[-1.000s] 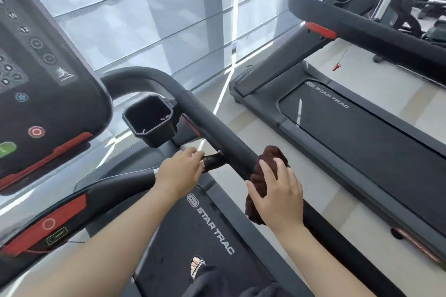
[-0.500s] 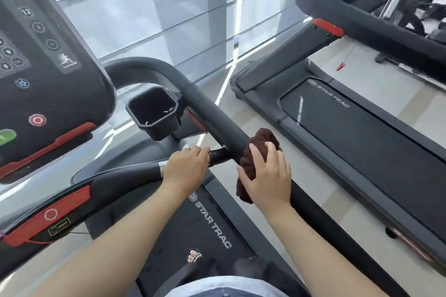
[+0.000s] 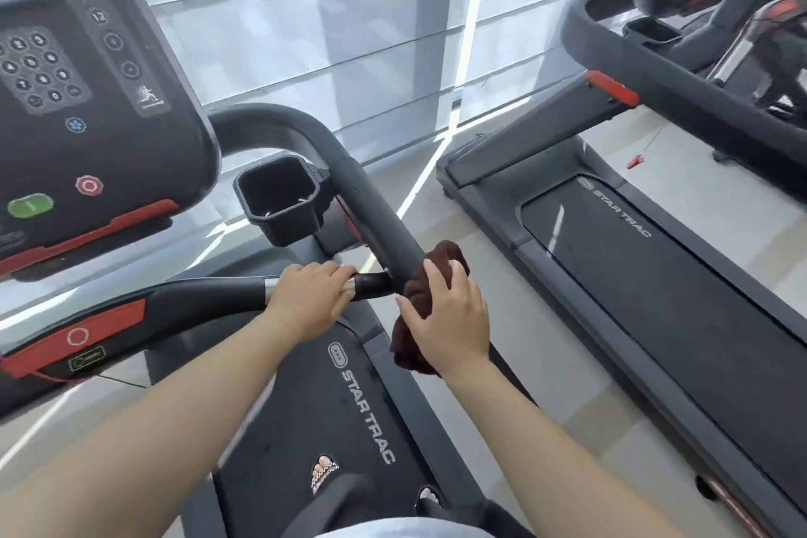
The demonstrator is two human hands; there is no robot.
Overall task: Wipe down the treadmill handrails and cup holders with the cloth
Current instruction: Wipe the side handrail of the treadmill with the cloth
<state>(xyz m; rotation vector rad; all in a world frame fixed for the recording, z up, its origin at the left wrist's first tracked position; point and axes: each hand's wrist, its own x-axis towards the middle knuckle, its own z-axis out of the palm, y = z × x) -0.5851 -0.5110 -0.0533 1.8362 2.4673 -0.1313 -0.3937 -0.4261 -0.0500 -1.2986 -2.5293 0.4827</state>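
A dark maroon cloth (image 3: 445,256) is wrapped around the black right handrail (image 3: 371,205) of the treadmill, and my right hand (image 3: 450,315) grips it there. My left hand (image 3: 310,297) is closed around the black front crossbar (image 3: 209,297) just left of where it joins the handrail. An empty black square cup holder (image 3: 279,201) hangs from the rail just above both hands.
The console (image 3: 87,92) with keypad, green and red buttons fills the upper left. A red stop panel (image 3: 78,336) sits on the crossbar at left. A second treadmill (image 3: 655,275) stands to the right across a strip of floor. My feet show on the belt (image 3: 323,428) below.
My right hand has slid the cloth up the handrail toward the cup holder. My left hand has stayed on the crossbar.
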